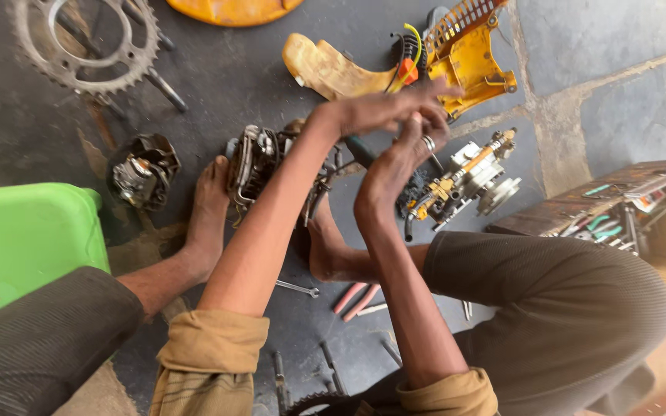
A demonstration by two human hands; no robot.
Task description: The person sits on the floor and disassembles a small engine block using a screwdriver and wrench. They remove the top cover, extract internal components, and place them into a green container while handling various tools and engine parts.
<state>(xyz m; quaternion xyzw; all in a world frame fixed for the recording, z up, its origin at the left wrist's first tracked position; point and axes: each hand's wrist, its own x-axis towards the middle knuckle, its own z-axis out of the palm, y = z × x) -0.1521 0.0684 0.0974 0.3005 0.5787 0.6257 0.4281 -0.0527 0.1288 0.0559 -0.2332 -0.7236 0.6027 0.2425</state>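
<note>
My left hand reaches across from the left, its fingers spread flat over the fingertips of my right hand. My right hand wears a ring and is curled around a dark-handled tool, whose thin shaft sticks out past the ring. Both hands hover just above a yellow and silver engine assembly on the dark floor. A finned engine block lies to the left, between my bare feet.
A yellow machine housing lies beyond the hands. A toothed sprocket and a small engine part sit at the left, near a green plastic container. A wooden toolbox stands right. A wrench and pink-handled pliers lie near my legs.
</note>
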